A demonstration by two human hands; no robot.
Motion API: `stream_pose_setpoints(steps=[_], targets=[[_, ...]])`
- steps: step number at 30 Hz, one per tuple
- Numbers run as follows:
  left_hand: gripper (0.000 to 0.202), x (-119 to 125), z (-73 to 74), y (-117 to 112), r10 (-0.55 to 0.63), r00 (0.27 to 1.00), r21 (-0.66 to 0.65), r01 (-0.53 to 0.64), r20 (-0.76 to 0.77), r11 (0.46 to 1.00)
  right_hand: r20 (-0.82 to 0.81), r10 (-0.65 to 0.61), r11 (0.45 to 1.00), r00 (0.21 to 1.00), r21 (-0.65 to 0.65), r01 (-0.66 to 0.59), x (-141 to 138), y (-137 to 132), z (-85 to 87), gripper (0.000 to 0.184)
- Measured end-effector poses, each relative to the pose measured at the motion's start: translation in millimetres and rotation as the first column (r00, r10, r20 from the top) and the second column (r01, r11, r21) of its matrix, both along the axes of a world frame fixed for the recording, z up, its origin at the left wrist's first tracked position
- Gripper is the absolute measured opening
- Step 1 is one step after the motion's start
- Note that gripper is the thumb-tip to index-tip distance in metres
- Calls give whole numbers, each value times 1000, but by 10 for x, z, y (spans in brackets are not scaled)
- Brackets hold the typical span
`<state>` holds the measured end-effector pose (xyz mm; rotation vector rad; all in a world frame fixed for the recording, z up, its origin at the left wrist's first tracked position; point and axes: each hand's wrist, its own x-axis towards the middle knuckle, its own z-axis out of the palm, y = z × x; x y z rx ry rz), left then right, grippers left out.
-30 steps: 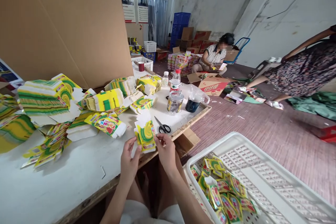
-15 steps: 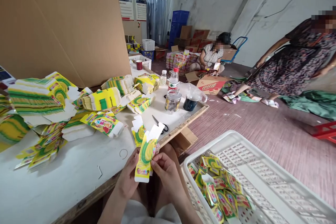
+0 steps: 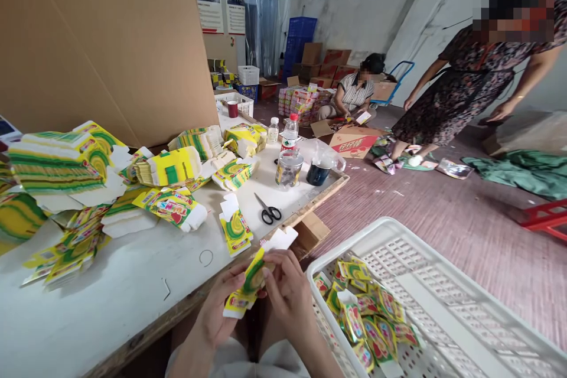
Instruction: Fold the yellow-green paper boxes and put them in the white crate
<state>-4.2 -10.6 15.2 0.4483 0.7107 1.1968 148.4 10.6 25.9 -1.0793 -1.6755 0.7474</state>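
Observation:
My left hand (image 3: pixel 224 307) and my right hand (image 3: pixel 290 289) both grip one yellow-and-green flat carton (image 3: pixel 250 283) just off the near edge of the white table (image 3: pixel 133 295); its white flaps stick up toward the table edge. A small stack of the same flat cartons (image 3: pixel 234 230) lies on the table just beyond my hands. To the right, a white plastic crate (image 3: pixel 443 301) holds several folded cartons (image 3: pixel 363 319).
Piles of flat cartons (image 3: pixel 62 162) cover the left of the table. Scissors (image 3: pixel 268 211), a jar (image 3: pixel 287 168), a water bottle (image 3: pixel 290 133) and a dark cup (image 3: pixel 316 172) stand at its far end. One person sits on the floor (image 3: pixel 354 91); another stands at right (image 3: pixel 469 82).
I lifted one carton off the small stack, drew it toward me below the table edge and tilted it over. The person at right straightened up and moved closer.

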Motion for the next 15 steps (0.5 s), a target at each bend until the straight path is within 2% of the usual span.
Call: stream_pose_setpoints(steps=[2, 4, 8, 12, 13, 15], targets=[[32, -4, -3, -11, -15, 1000, 14, 15, -15, 1000, -108, -17, 999, 994, -51, 11, -5, -2, 8, 11], [32, -4, 6, -20, -44, 999, 22, 45, -24, 999, -149, -52, 997, 987, -69, 42, -7, -6, 19, 14], [33, 8, 32, -14, -45, 998, 41, 46, -34, 998, -86, -59, 998, 994, -34, 57, 17, -1, 52, 17], [35, 23, 29, -11, -38, 999, 12, 38, -27, 999, 2, 48, 996, 999, -69, -48, 42, 6, 57, 29], [36, 30, 29, -12, -30, 999, 5, 30, -20, 1000, 11, 51, 996, 999, -68, -50, 37, 0, 42, 26], [37, 53, 33, -10, 8, 1000, -3, -8, -12, 1000, -26, -63, 997, 998, -39, 62, 6, -19, -12, 11]])
